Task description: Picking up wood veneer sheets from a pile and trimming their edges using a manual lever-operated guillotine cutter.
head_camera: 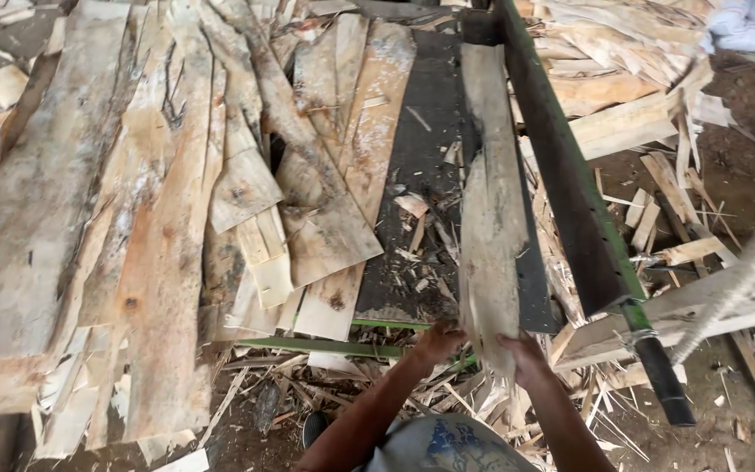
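Observation:
A long, thin, pale sheet of wood veneer (pixel 488 227) lies lengthwise on a dark flat bed (pixel 421 166), its near end splintered. My left hand (pixel 439 341) grips the near left corner of that sheet. My right hand (pixel 523 357) holds the near right corner. Both forearms reach up from the bottom of the view. Right beside the sheet runs a long dark blade arm with a green edge (pixel 570 192), ending in a black handle (pixel 666 380) to the right of my right hand.
Many overlapping veneer sheets (pixel 159 201) cover the left half. Wood scraps and splinters (pixel 377 385) litter the ground below the bed. More stacked offcuts (pixel 622 96) lie at the upper right, with a pale plank (pixel 701 310) and a blurred rope (pixel 744 280) at right.

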